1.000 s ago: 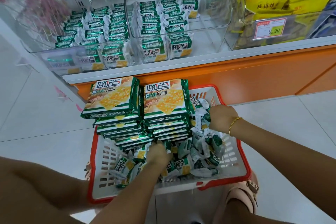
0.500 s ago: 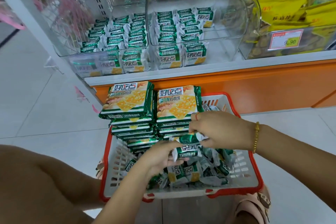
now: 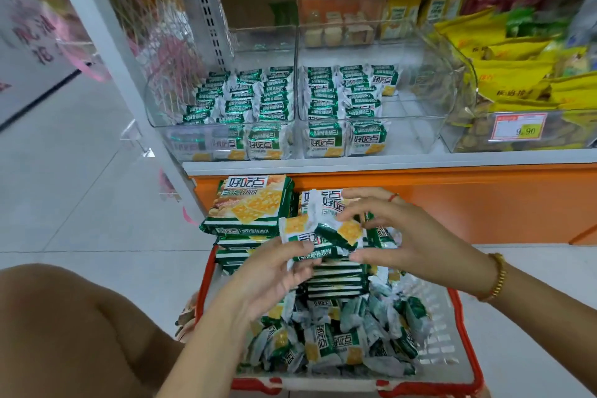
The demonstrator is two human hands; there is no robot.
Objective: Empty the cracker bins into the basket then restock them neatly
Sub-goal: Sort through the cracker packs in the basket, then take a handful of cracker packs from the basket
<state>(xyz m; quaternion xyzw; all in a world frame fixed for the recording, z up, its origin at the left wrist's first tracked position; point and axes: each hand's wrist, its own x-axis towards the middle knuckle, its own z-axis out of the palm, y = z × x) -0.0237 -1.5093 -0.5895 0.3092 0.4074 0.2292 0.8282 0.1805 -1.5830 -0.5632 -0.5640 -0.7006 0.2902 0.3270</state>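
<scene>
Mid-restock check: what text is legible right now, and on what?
"好吃点": large cracker pack atop the stack in the basket
"好吃点": small packets fronting the clear bins
"9.90": price tag
Too blurred: yellow bags, far-left sign, finer pack print

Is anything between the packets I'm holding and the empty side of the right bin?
Only the right bin's clear front wall; the packets must be lifted over it. Nothing else visible intervenes.

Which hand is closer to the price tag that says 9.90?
Right. The right hand is below and left of the price tag; the left hand is farther left and lower, both holding cracker packets.
</scene>
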